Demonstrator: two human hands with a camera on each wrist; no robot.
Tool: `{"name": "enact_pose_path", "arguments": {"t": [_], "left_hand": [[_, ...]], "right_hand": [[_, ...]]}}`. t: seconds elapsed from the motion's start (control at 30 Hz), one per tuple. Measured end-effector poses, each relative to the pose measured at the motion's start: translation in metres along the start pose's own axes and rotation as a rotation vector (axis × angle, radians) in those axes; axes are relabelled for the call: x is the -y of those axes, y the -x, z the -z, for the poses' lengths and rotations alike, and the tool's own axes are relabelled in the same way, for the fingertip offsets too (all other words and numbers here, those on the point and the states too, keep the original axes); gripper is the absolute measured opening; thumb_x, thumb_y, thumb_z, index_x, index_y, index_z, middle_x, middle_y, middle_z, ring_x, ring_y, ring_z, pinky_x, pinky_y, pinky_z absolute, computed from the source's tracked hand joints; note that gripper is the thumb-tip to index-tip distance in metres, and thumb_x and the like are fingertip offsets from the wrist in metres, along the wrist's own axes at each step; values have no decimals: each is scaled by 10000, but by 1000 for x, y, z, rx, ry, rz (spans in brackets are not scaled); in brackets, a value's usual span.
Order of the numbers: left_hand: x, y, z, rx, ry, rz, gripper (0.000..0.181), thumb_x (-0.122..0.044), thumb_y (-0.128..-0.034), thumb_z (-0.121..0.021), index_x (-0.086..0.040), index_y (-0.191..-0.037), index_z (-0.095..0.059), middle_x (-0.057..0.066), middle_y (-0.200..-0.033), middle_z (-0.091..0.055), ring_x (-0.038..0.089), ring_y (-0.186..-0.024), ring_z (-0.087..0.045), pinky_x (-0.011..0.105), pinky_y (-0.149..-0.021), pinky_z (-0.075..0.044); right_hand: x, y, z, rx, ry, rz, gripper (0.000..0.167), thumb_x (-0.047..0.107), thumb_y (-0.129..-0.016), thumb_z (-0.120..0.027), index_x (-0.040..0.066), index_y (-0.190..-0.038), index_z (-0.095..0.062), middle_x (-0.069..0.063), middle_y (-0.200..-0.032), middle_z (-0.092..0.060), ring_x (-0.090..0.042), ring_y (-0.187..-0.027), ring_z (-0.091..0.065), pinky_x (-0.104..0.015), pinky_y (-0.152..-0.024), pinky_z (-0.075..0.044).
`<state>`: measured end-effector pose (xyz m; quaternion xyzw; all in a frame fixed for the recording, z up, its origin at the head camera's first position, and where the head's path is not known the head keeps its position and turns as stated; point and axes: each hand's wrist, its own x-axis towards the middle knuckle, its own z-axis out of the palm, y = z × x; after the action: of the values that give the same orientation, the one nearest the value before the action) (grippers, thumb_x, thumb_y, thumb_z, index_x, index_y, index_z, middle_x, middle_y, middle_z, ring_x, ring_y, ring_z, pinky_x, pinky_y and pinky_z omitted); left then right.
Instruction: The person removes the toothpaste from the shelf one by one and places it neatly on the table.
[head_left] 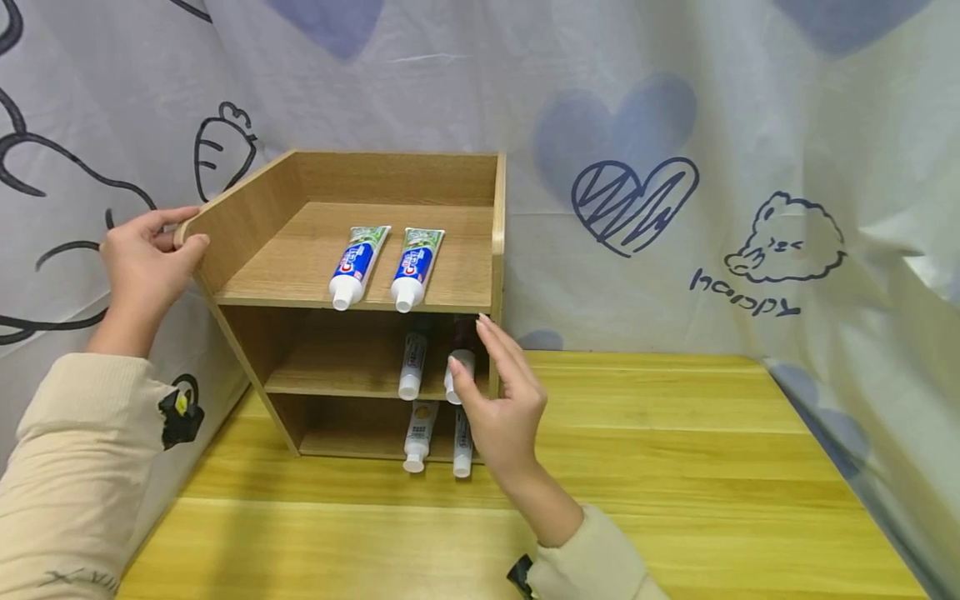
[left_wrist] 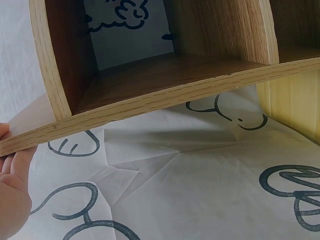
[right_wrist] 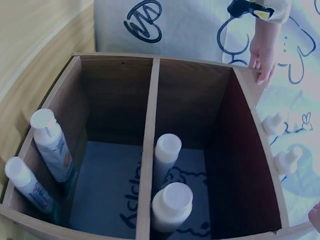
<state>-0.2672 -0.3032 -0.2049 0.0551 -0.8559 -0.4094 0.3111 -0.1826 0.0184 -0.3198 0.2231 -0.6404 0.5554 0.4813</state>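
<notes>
My left hand (head_left: pixel 146 262) pinches the front upper corner of the left side panel of a wooden shelf rack (head_left: pixel 382 179). Its fingers also show at the panel's edge in the left wrist view. In front of the rack's right side, my right hand (head_left: pixel 510 400) holds nothing, thumb and fingers spread apart. Two blue, green and white Crest toothpaste tubes (head_left: pixel 358 262) (head_left: pixel 417 264) lie on the top level, caps forward. On the middle level are two white-capped tubes (head_left: pixel 412 367) (head_left: pixel 452 385), the right one partly behind my right hand. The bottom level holds two more tubes (head_left: pixel 418 433) (head_left: pixel 462 442).
The rack stands on a yellow wooden table (head_left: pixel 675 467), near the hanging cloth (head_left: pixel 480 75) with drawn hearts and animals. The cloth also runs along the left and right sides. In the right wrist view, a vertical-looking divider board (right_wrist: pixel 150 125) separates the lower two levels.
</notes>
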Motion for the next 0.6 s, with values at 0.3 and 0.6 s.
{"name": "enact_pose_path", "arguments": {"t": [0.3, 0.6], "left_hand": [[2, -1, 1, 14, 9, 8, 407, -116, -860, -549, 4, -1249, -566, -429, -498, -397, -232, -520, -461, 41, -446, -372], [0, -1, 1, 22, 8, 16, 413, -122, -864, -545, -2, -1259, -559, -433, -503, -389, -239, -527, -456, 54, -435, -365]], "right_hand": [[10, -8, -13, 54, -12, 49, 423, -6, -738, -716, -110, -1133, -605, -268, -1158, -604, -325, -1137, -568, -351, -984, -449], [13, -15, -24, 115, 14, 84, 433, 5, -752, -714, -121, -1146, -588, -264, -1174, -597, -319, -1150, -561, -343, -980, -454]]}}
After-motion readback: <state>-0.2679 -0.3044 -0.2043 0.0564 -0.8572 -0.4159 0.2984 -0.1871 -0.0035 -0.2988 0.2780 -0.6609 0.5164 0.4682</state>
